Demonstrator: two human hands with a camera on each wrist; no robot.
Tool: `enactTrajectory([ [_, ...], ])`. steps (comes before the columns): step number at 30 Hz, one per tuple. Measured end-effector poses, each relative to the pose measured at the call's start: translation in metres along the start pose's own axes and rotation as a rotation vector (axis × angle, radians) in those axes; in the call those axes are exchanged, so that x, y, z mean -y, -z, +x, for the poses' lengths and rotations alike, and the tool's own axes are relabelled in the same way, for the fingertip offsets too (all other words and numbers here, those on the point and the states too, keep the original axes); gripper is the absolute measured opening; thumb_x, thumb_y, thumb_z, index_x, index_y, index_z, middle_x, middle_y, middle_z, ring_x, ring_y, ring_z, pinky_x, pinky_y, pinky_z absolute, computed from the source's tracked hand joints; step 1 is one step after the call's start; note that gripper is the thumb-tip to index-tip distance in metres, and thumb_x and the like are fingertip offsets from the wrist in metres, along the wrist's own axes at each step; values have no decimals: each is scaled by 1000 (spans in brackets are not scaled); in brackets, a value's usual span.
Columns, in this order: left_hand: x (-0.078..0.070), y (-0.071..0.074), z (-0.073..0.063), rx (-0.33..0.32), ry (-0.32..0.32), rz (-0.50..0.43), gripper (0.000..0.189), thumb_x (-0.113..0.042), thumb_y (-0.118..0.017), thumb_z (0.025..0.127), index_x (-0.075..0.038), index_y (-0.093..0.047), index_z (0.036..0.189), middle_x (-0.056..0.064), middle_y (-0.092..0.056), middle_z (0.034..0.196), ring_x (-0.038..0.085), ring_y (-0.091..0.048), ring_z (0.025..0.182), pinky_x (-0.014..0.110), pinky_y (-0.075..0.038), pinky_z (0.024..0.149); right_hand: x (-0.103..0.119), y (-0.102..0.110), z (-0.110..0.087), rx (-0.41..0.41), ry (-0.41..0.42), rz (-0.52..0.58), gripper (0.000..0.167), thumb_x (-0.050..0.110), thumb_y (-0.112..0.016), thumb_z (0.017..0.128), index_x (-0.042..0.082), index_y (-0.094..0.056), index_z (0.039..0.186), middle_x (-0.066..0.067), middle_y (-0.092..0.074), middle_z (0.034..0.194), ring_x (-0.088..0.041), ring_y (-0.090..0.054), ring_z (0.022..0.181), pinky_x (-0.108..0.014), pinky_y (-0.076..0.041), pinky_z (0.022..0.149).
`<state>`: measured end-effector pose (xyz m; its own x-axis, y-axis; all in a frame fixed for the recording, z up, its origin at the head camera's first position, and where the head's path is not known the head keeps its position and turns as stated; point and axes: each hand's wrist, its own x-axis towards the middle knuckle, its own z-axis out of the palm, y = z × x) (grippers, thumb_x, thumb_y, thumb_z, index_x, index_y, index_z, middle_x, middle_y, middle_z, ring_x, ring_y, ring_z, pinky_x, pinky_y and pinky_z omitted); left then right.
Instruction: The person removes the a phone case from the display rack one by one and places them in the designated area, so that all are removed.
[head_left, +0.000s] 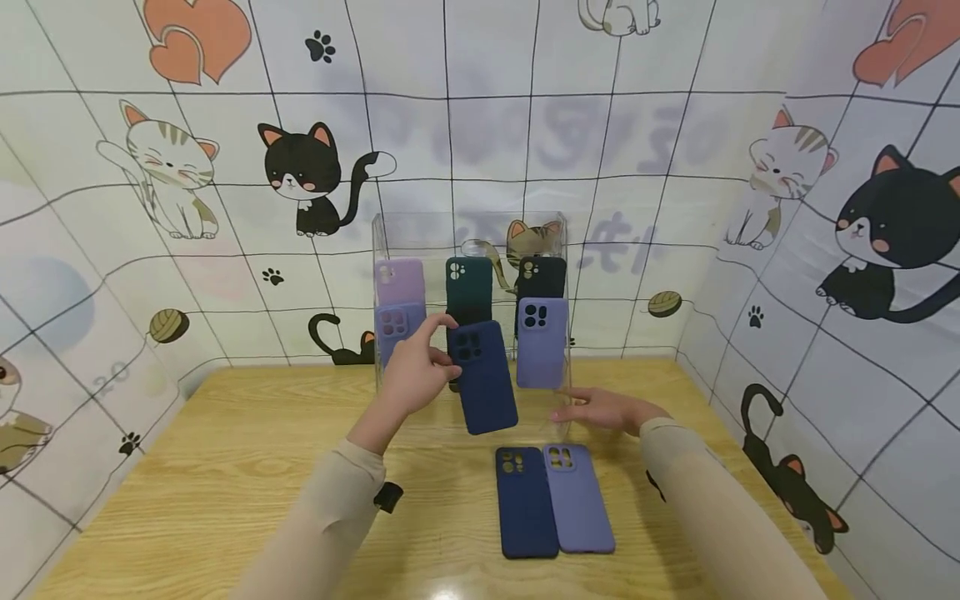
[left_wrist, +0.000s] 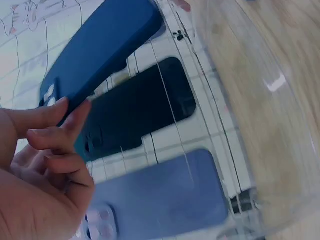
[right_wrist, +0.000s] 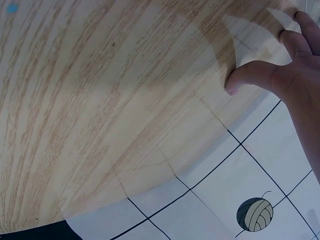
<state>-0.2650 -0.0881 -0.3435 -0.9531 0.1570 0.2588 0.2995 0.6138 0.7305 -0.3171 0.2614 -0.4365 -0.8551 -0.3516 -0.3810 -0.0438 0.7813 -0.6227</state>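
My left hand point(head_left: 420, 371) pinches a dark blue phone case point(head_left: 487, 379) by its upper left edge. The case is tilted in front of the middle column of a clear display stand point(head_left: 468, 225). A dark green phone case point(head_left: 470, 287) stands behind it. In the left wrist view, thumb and fingertips meet at the camera-hole end of the dark blue case point(left_wrist: 107, 47). At the stand's lower right side, my right hand point(head_left: 603, 410) holds the transparent edge, thumb apart from the fingers. The right wrist view shows this hand point(right_wrist: 295, 70) at the see-through plastic.
The stand also bears a pink-purple case point(head_left: 400, 279), a lilac case point(head_left: 388, 325), a black case point(head_left: 551, 271) and a lavender case point(head_left: 542, 350). Another dark blue case point(head_left: 527, 508) and a lavender case point(head_left: 581, 504) lie side by side on the wooden table point(head_left: 247, 467).
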Motion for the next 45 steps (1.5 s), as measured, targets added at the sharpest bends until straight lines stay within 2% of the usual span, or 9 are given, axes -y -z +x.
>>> enactTrajectory([
  [5, 24, 8, -4, 140, 90, -51, 59, -1, -81, 88, -23, -58, 138, 1, -69, 68, 16, -57, 62, 32, -46, 63, -2, 2, 1, 5, 4, 12, 98, 71, -65, 94, 24, -27, 171, -23, -25, 176, -51, -26, 161, -72, -29, 123],
  [9, 40, 6, -14, 223, 190, -100, 61, 4, -79, 84, -20, -62, 137, 4, -59, 65, 17, -46, 57, 32, -43, 59, -3, 1, 2, 8, -2, 11, 99, 72, -65, 93, 25, -27, 171, -23, -24, 176, -51, -26, 160, -72, -29, 122],
  [15, 58, -4, -33, 278, 282, -145, 59, 8, -81, 80, -16, -67, 132, 14, -72, 113, 20, -57, 68, 34, -49, 67, -2, -1, 3, 12, -10, 16, 96, 70, -65, 94, 26, -27, 171, -22, -24, 176, -50, -26, 161, -72, -30, 122],
  [20, 68, -15, -43, 316, 319, -149, 60, 9, -83, 76, -13, -69, 129, 21, -59, 144, 19, -54, 75, 33, -49, 65, 0, -1, 3, 11, -8, 2, 95, 70, -64, 95, 25, -28, 171, -23, -25, 176, -51, -25, 161, -72, -31, 122],
  [29, 83, -37, -53, 380, 342, -89, 58, 3, -87, 78, -9, -67, 131, 17, -65, 117, 26, -59, 82, 34, -51, 69, 0, -2, 4, 13, -20, 13, 100, 72, -66, 93, 24, -27, 171, -22, -24, 176, -50, -26, 161, -71, -31, 122],
  [33, 86, -41, -55, 401, 356, -78, 57, 2, -88, 79, -9, -68, 132, 18, -66, 125, 25, -60, 81, 34, -51, 69, -1, -2, 5, 14, -23, 9, 104, 76, -66, 91, 23, -27, 171, -21, -24, 176, -50, -24, 162, -71, -30, 123],
  [37, 85, -42, -56, 414, 352, -98, 55, 4, -86, 81, -9, -68, 132, 16, -67, 123, 18, -49, 66, 30, -44, 60, -3, -3, 6, 4, -30, 0, 106, 79, -65, 89, 23, -27, 171, -21, -25, 176, -50, -24, 162, -71, -29, 123],
  [41, 84, -43, -56, 436, 331, -93, 54, 3, -84, 84, -9, -68, 134, 11, -71, 106, 14, -40, 55, 27, -38, 54, -4, -3, 5, 2, -32, 5, 107, 79, -65, 89, 23, -27, 171, -20, -25, 176, -50, -24, 162, -71, -29, 123],
  [45, 82, -45, -56, 452, 308, -53, 55, -1, -85, 85, -9, -67, 136, 6, -73, 93, 17, -52, 62, 28, -42, 56, -4, -2, 5, 1, -31, 8, 106, 79, -66, 89, 24, -27, 171, -20, -25, 176, -49, -24, 162, -71, -29, 123],
])
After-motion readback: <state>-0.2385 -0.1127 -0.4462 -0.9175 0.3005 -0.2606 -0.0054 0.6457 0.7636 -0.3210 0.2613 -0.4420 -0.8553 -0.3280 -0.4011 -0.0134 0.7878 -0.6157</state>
